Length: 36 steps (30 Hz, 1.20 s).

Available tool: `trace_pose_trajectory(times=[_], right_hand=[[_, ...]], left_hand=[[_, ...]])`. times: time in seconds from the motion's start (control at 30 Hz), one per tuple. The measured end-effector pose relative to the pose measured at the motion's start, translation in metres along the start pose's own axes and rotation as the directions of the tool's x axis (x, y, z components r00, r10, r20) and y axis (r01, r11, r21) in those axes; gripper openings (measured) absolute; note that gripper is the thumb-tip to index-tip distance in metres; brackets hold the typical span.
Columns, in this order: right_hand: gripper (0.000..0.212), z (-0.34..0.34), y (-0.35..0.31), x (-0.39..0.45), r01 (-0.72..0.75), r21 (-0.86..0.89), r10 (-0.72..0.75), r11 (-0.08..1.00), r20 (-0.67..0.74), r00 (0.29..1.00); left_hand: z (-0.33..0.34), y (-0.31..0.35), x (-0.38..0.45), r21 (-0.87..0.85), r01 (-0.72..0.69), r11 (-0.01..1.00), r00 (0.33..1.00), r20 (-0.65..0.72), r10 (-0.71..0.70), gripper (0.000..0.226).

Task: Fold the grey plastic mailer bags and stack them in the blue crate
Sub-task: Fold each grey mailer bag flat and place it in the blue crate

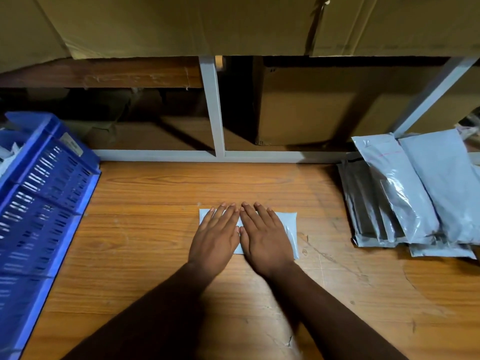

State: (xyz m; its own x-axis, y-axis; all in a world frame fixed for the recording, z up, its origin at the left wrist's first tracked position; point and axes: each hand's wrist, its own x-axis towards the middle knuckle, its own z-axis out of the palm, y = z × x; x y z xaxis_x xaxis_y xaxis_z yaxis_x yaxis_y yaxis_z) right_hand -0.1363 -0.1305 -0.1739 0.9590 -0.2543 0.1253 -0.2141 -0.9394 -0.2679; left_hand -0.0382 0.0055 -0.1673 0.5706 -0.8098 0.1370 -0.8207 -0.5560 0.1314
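A folded grey mailer bag (290, 229) lies flat on the wooden table, mid-frame. My left hand (217, 233) and my right hand (263, 236) press down on it side by side, palms flat and fingers straight, covering most of it. The blue crate (44, 193) stands at the left edge of the table, its slatted wall facing me; pale bags show inside its far corner. A pile of unfolded grey mailer bags (415, 193) lies at the right.
The wooden table (155, 255) has a worn, scratched patch at the right front. A grey metal rack frame (213, 107) runs along the table's back edge, with cardboard boxes (306, 110) behind and above it.
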Motion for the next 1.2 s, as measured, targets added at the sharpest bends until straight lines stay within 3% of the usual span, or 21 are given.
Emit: trace_pose_trajectory(times=[0.1,0.27,0.43,0.6,0.77,1.03,1.2], right_hand=[[0.052,0.002,0.003,0.002,0.008,0.007,-0.008,1.0,0.006,1.0],[0.062,-0.005,0.021,-0.019,-0.02,0.023,0.021,1.0,-0.03,0.999],[0.064,-0.007,0.024,-0.021,-0.036,0.033,0.035,0.999,0.025,0.999],[0.066,-0.013,0.039,-0.037,-0.074,0.028,0.074,0.997,0.015,0.997],[0.068,-0.014,0.044,-0.043,-0.065,0.078,0.06,0.995,0.067,0.996],[0.073,-0.015,0.048,-0.051,-0.097,0.021,0.095,0.995,0.068,0.993],[0.068,-0.027,0.046,-0.051,-0.136,0.15,0.123,0.979,0.091,0.988]], left_hand=[[-0.003,0.001,0.002,0.035,-0.017,0.999,0.998,0.053,0.015,0.052],[-0.005,-0.013,-0.011,-0.044,-0.004,0.999,1.0,0.024,0.005,0.058],[-0.003,-0.018,-0.012,-0.051,0.01,0.999,0.997,0.071,-0.007,0.064],[-0.002,-0.02,-0.024,-0.113,0.12,0.986,0.987,0.12,-0.107,0.076],[-0.005,-0.023,-0.025,-0.09,0.112,0.99,0.981,0.166,-0.096,0.083],[-0.012,-0.024,-0.037,-0.125,0.156,0.98,0.975,0.179,-0.133,0.093],[-0.026,-0.018,-0.029,-0.185,0.372,0.91,0.893,0.337,-0.297,0.104]])
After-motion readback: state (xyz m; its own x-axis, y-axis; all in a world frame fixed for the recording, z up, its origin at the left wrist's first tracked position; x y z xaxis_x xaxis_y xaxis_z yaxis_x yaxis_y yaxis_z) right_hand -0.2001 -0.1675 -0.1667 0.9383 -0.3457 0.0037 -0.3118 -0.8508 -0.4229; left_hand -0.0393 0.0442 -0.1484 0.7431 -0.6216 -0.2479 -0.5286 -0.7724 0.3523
